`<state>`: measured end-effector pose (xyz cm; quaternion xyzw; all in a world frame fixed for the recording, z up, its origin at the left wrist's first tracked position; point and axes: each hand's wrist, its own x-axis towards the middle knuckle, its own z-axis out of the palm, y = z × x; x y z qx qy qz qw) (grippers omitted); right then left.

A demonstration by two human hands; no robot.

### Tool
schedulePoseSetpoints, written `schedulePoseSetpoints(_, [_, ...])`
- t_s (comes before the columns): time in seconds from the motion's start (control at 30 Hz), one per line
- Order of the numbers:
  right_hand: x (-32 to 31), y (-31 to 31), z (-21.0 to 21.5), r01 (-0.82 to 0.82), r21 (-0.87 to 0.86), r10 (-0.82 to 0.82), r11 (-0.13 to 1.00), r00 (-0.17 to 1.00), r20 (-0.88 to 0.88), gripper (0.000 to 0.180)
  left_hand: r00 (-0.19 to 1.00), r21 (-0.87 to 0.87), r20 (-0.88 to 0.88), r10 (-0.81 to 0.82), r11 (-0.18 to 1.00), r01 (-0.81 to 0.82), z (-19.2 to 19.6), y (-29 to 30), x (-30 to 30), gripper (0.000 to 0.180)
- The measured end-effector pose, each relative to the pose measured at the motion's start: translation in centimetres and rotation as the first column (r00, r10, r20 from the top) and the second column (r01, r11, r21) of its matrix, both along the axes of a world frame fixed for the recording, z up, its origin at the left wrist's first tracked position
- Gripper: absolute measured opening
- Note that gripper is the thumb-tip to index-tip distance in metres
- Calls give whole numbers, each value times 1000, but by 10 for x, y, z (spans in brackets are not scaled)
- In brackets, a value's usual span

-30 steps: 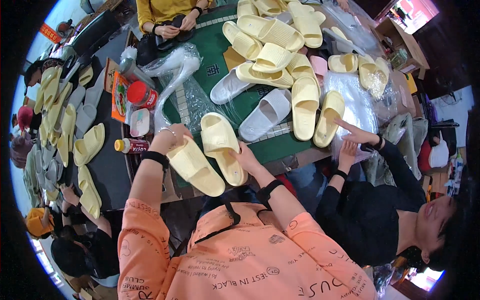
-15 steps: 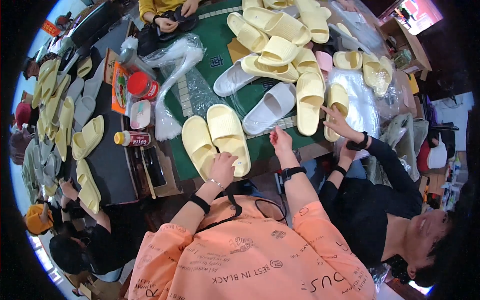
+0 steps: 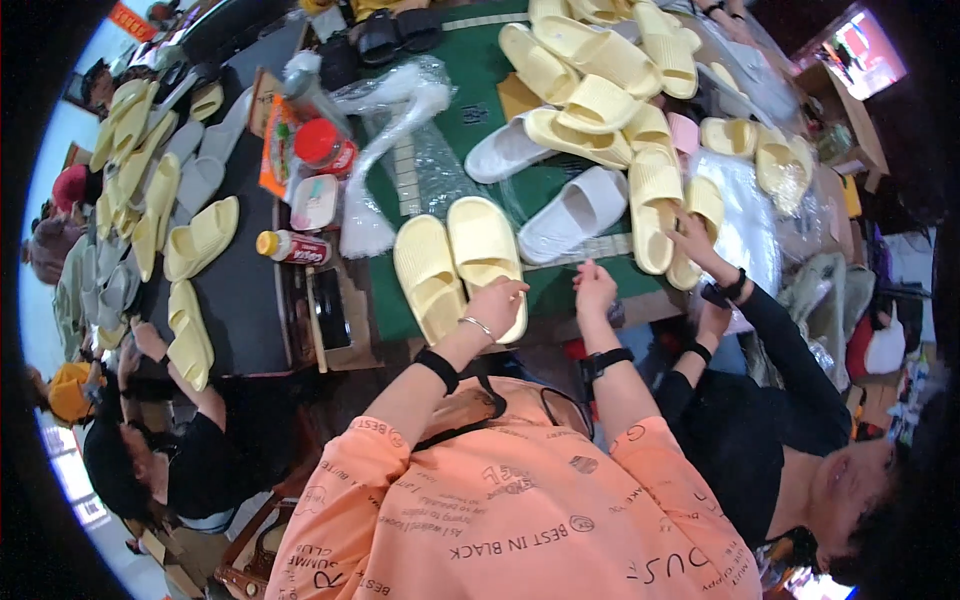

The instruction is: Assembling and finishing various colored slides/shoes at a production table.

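Note:
A pair of pale yellow slides lies side by side on the green table mat, the left slide [image 3: 428, 265] and the right slide [image 3: 484, 238] both with heels toward me. My left hand [image 3: 495, 303] is over the heel of the right slide, its fingers loosely bent and apart, holding nothing that I can see. Further right, above the mat's near edge, my right hand [image 3: 596, 290] is raised with fingers drawn together; anything between them is too small to see. Just beyond it is a white slide [image 3: 575, 215].
Yellow slides [image 3: 600, 100] are heaped at the far right, beside clear plastic bags [image 3: 738, 225]. A co-worker's hand [image 3: 693, 242] touches a slide at right. Left stand a red-lidded jar [image 3: 322, 145], a bottle [image 3: 292, 247] and a dark table [image 3: 255, 310] with more slides.
The view has shifted, so the table's things appear further right and higher. My left hand has moved rightward over the right slide's heel. The far person's hands have left the view.

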<state>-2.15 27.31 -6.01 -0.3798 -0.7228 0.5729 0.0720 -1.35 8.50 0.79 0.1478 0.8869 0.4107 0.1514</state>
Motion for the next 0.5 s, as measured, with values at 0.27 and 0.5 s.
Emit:
schedulePoseSetpoints(0.27, [20, -45, 66, -300, -10, 289, 954, 927, -239, 14, 981, 244, -73, 179, 957, -156, 9, 24, -4, 25])
schedulePoseSetpoints(0.5, [30, -62, 69, -433, 297, 503, 851, 835, -224, 9, 994, 107, -76, 74, 992, -66, 22, 24, -17, 18])
